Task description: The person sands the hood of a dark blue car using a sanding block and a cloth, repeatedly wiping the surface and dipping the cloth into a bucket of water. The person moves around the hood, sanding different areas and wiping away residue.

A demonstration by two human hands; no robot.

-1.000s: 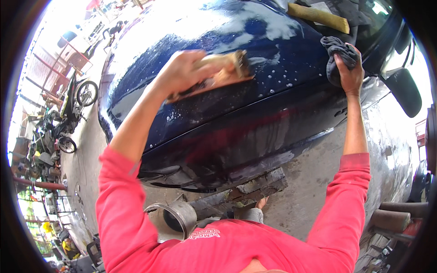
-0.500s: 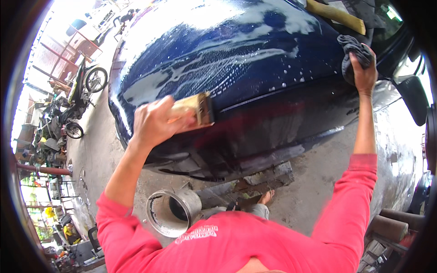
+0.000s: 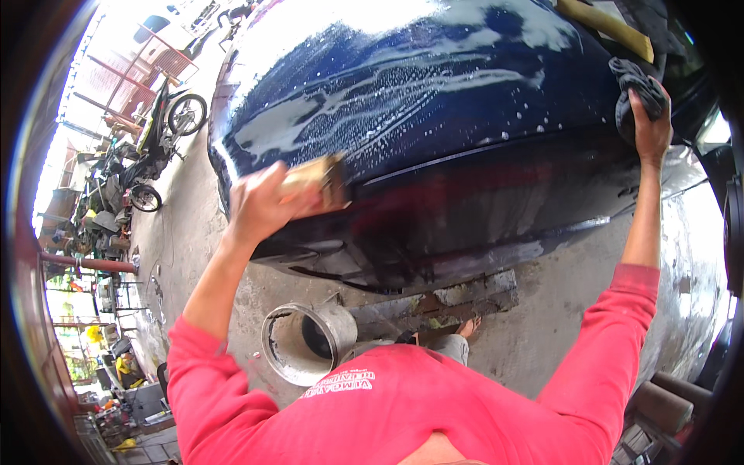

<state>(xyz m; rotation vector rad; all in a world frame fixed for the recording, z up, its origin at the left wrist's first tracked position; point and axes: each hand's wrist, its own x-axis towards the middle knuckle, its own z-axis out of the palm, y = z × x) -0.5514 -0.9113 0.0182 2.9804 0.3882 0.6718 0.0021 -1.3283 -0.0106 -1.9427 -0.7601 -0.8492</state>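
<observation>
The left hand, its fingers wrapped round a tan block, has come nearer and leftward across the dark blue car panel within the last second, baring wet, pale streaks; the rubbing has apparently shifted to the near edge. The right hand clutches a dark cloth at right. Around: a motorcycle far left, a bucket near, possibly underfoot, and a yellowish strip far right, just beyond the cloth.
</observation>
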